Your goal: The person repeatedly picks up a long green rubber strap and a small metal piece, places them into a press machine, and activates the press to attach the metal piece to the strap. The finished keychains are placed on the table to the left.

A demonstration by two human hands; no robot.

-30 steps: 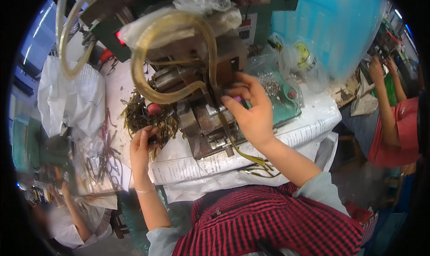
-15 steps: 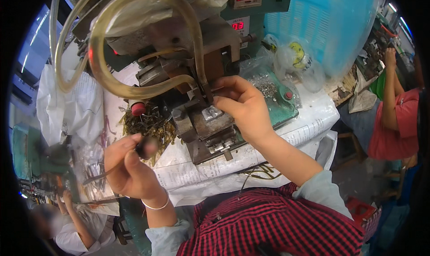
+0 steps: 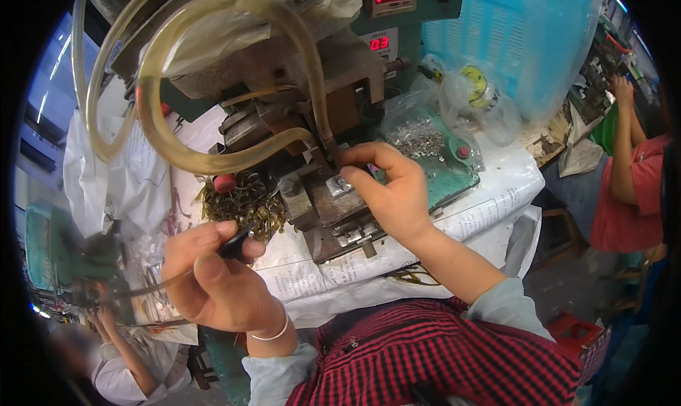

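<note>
Left hand (image 3: 220, 285): fingers closed on dark strip (image 3: 235, 244), raised before the machine (image 3: 347, 62). Right hand (image 3: 392, 196): fingers narrow, at metal block (image 3: 339, 186); grip, I cannot tell. Olive strap heap (image 3: 245, 207): on desk (image 3: 201, 130), left of block.

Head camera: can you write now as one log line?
left hand: holding dark strip | right hand: at machine | olive strip pile: beyond left hand

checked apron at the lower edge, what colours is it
The apron is red and black, in a small check; the head view shows it best.
</note>
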